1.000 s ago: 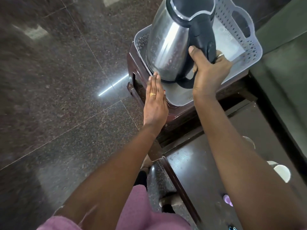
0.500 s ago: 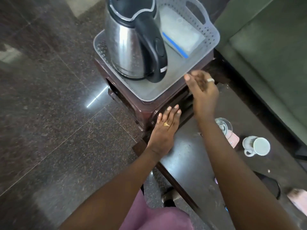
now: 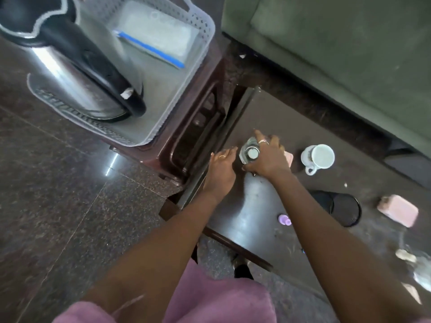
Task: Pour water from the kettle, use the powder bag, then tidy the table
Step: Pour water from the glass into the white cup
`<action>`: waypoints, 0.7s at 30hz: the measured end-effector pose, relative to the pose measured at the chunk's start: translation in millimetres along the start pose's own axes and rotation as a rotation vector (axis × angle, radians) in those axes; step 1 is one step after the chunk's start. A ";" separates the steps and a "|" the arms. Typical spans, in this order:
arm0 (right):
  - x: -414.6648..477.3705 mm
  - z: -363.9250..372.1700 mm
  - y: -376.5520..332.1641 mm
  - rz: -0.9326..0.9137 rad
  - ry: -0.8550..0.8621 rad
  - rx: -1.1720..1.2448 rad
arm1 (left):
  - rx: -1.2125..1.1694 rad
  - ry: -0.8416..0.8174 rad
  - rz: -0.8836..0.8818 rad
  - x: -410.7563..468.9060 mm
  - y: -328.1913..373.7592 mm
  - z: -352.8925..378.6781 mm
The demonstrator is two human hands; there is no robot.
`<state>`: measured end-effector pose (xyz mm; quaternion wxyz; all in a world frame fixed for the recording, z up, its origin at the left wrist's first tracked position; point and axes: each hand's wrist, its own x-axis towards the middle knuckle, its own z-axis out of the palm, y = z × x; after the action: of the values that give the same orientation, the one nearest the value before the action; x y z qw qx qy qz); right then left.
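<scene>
Mug [image 3: 318,157] and pink block [image 3: 398,210] crowd the table's [image 3: 245,213] right side.

Kettle [image 3: 70,73]: top and spout side cut off by the upper left edge; body smeared by motion blur, lettering near its base unreadable. Basket [image 3: 203,26]: far rim runs out of the top edge. Bag with blue strip [image 3: 158,40] inside it: blurred, contents cannot be told. Glass [image 3: 249,152]: mostly covered by the right hand [image 3: 268,159], only the rim side shows. Pink thing [image 3: 289,158] behind that hand: largely hidden. Black round object [image 3: 345,209]: part behind the right forearm. Clear and pale items [image 3: 417,269] at the desk [image 3: 251,213] right edge: blurred, cut off, unidentifiable
</scene>
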<state>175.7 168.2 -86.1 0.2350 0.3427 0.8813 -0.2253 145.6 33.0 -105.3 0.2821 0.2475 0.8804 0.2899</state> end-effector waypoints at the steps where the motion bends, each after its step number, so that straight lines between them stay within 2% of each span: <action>1: 0.7 0.9 -1.4 -0.008 0.000 0.012 | -0.002 0.001 0.005 2.2 1.8 3.5; 8: -6.9 -20.5 3.9 -0.041 0.042 0.101 | -0.062 0.195 0.113 15.6 24.7 8.7; 14: -21.5 -83.4 45.7 -0.031 0.140 0.246 | -0.158 0.359 0.229 34.1 72.5 16.7; 17: -29.1 -120.0 85.2 0.009 0.208 0.263 | -0.161 0.362 0.229 41.9 106.3 29.5; 21: -38.4 -151.5 152.9 0.108 0.277 0.268 | -0.120 0.295 0.322 47.6 151.4 52.3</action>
<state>270.1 335.1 19.0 0.0756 0.4452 0.8478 -0.2781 186.0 188.4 -58.8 0.1147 0.3227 0.8422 0.4163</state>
